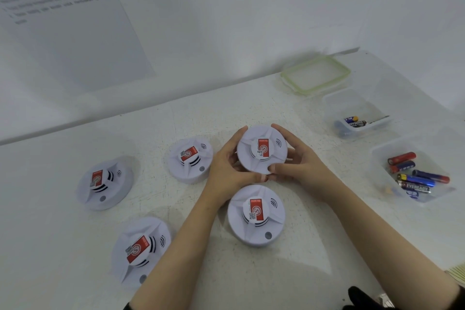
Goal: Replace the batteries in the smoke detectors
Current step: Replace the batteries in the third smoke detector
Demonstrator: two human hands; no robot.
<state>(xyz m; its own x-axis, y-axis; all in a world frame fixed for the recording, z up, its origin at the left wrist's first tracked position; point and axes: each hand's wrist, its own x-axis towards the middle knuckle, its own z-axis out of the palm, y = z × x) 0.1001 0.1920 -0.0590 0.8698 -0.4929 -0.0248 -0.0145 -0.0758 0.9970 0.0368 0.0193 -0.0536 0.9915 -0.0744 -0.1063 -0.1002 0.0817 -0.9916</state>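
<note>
Nearest, at seven o'clock, a white smoke detector (pixel 141 250) lying face up on the white table (pixel 302 259), red label on its centre cap, print too small to read. Just past it at centre, a second detector (pixel 256 215), red label with a circled "S" mark and a small QR code, little curved-line sound icon beside it. At nine o'clock, a third detector (pixel 105 182); farther toward eleven o'clock, a fourth (pixel 190 160), same red labels. At centre, lifted between both hands, the held detector (pixel 262 150), label facing up. Left hand (pixel 226 168) cupped round its left rim, fingers curled and closed on the edge; right hand (pixel 297 161) wrapped round the right rim, thumb pressed at the lower edge, fingers behind. At three o'clock, a clear tub (pixel 412 173) of loose batteries (pixel 415 178), one reading "EVEREADY", others red or blue with unreadable print. Farther, at two o'clock, a second clear tub (pixel 356 113) with a few more batteries, one again "EVEREADY". Beyond it at one o'clock, a green-rimmed lid (pixel 315 75) lying flat. Farthest, at ten o'clock, a printed sheet (pixel 63 20) on the wall, text blurred.
</note>
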